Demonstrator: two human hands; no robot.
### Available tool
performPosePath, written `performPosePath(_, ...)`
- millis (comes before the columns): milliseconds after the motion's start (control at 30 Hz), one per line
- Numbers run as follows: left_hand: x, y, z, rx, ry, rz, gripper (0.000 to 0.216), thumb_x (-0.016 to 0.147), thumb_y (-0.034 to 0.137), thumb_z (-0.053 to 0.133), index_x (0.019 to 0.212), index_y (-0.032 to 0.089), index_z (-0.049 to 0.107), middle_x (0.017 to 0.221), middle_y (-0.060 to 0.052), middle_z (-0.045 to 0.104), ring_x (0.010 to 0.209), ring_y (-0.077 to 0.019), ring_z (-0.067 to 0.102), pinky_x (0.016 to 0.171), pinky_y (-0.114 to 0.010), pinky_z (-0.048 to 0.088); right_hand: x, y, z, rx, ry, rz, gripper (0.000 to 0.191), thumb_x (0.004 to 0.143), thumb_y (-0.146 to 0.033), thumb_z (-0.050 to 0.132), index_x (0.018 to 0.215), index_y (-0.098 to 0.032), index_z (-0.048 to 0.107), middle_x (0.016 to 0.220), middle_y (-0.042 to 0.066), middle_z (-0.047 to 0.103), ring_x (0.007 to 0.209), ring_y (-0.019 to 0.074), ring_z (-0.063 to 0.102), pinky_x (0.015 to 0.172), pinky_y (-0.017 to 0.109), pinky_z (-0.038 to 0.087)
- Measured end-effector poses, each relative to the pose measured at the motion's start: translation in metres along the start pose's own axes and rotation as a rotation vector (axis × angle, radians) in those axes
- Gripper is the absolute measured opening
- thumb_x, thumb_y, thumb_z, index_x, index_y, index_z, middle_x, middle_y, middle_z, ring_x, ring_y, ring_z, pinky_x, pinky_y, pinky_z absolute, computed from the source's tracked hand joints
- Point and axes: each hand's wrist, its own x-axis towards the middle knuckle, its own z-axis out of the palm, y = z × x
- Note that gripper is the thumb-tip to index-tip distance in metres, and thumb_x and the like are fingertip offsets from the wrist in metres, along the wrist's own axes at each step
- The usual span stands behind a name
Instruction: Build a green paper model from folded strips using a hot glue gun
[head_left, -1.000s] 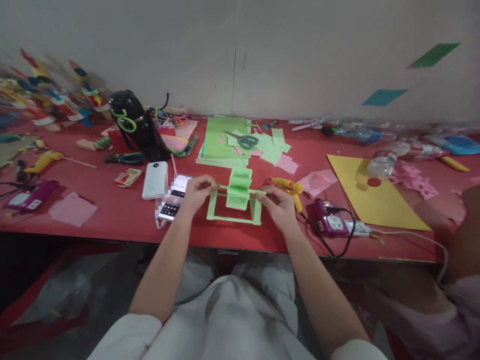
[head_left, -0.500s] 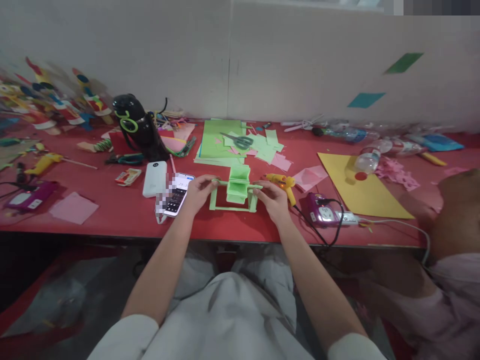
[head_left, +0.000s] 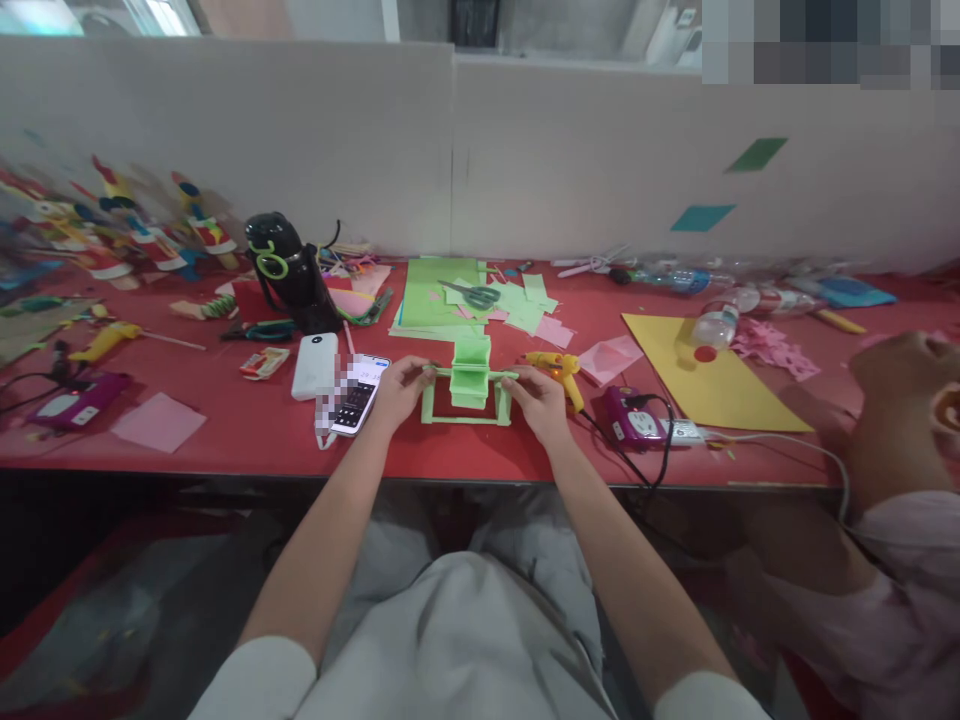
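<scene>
A light green paper frame point(head_left: 465, 415) stands on the red table point(head_left: 225, 440), with a folded green stair-like strip point(head_left: 471, 368) across its top bar. My left hand point(head_left: 401, 390) pinches the frame's left end. My right hand point(head_left: 536, 398) pinches its right end. Both hands have closed fingers on the paper. A phone point(head_left: 356, 393) lies just left of my left hand, and a yellow glue gun point(head_left: 559, 370) lies just right of my right hand.
Green paper sheets with scissors point(head_left: 472, 293) lie behind the frame. A white power bank point(head_left: 315, 365), a black bottle point(head_left: 289, 270), a purple power strip point(head_left: 637, 418), a yellow sheet point(head_left: 712, 375) and plastic bottles point(head_left: 720, 318) sit around. Another person point(head_left: 900, 470) sits at the right.
The camera has tilted up, showing more wall and the partition's top. My hands stay on the green frame, which now stands more upright than a second ago.
</scene>
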Motion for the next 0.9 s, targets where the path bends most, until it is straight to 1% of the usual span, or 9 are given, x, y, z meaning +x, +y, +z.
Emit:
performPosePath(233,0.0018,-0.0002,-0.0001,0.011,0.023,-0.004,0.038,0.072,0.055,0.077,0.080,0.018,0.070,0.085,-0.007,0.075,0.081,-0.0217,0.069,0.077,-0.035,0.056,0.0015,-0.0083,-0.0004,-0.002,-0.012,0.000,0.028,0.074,-0.049,0.079,0.081,-0.022,0.073,0.090,0.004,0.074,0.088,0.0220,0.067,0.085,0.038,0.054)
performPosePath(367,0.0007,0.0026,0.0002,0.028,0.022,0.019,0.034,0.074,0.053,0.076,0.078,0.019,0.069,0.083,-0.007,0.075,0.082,-0.0226,0.070,0.077,-0.035,0.056,0.0028,-0.0073,-0.0004,0.017,-0.031,0.000,0.028,0.075,-0.049,0.077,0.080,-0.022,0.073,0.093,0.005,0.074,0.089,0.0224,0.067,0.085,0.037,0.054)
performPosePath(600,0.0011,-0.0006,-0.0025,0.075,0.041,0.016,0.026,0.073,0.044,0.077,0.076,0.020,0.071,0.078,-0.004,0.074,0.078,-0.0214,0.069,0.074,-0.033,0.055,0.0054,-0.0027,0.0015,0.000,-0.014,-0.001,0.030,0.074,-0.052,0.077,0.079,-0.022,0.073,0.088,0.004,0.074,0.083,0.0212,0.066,0.076,0.035,0.055)
performPosePath(733,0.0013,-0.0027,-0.0030,0.062,0.046,0.004,0.026,0.072,0.044,0.078,0.074,0.019,0.070,0.077,-0.004,0.073,0.075,-0.0206,0.068,0.072,-0.032,0.054,0.0047,-0.0023,0.0008,0.005,-0.026,-0.002,0.028,0.074,-0.049,0.078,0.078,-0.023,0.073,0.089,0.004,0.073,0.084,0.0210,0.067,0.078,0.035,0.054)
performPosePath(900,0.0022,-0.0057,-0.0003,0.007,0.053,-0.039,0.031,0.071,0.048,0.079,0.079,0.019,0.070,0.079,-0.004,0.073,0.077,-0.0195,0.067,0.073,-0.031,0.053,0.0045,-0.0040,0.0011,0.033,-0.024,0.032,0.028,0.073,-0.049,0.080,0.078,-0.022,0.073,0.088,0.003,0.072,0.085,0.0214,0.066,0.081,0.036,0.054)
